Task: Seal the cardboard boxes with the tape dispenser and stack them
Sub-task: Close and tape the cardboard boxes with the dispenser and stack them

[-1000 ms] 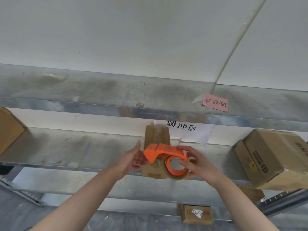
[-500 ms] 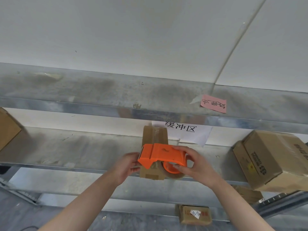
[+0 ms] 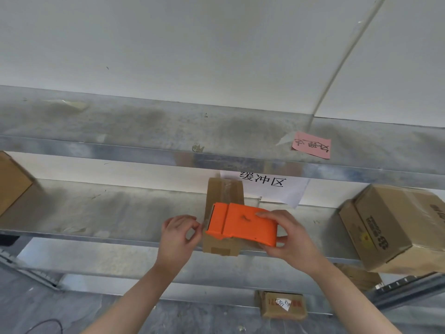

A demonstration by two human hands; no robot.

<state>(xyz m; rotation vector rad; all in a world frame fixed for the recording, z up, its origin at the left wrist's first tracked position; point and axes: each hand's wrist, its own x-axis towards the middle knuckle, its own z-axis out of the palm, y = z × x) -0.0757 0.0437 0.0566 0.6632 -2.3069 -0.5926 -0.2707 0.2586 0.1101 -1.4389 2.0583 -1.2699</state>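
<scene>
A narrow cardboard box (image 3: 224,193) lies on the middle metal shelf (image 3: 115,213), long side pointing away from me, with clear tape along its top. My right hand (image 3: 287,239) grips the orange tape dispenser (image 3: 243,223) and holds it flat over the near end of the box. My left hand (image 3: 179,235) is just left of the dispenser's mouth, thumb and fingertips pinched together at the box's near left corner, apparently on the tape end. The tape roll is hidden under the orange cover.
A large sealed box (image 3: 399,227) sits at the shelf's right end, another box (image 3: 12,182) at the left edge. A small labelled box (image 3: 284,306) lies on the lower shelf. The upper shelf (image 3: 168,131) overhangs, with a pink note (image 3: 311,144) and a white paper sign (image 3: 265,186).
The dispenser has tipped flat, so the roll no longer shows, and come down over the near end of the box. My left hand has curled into a pinch beside its mouth.
</scene>
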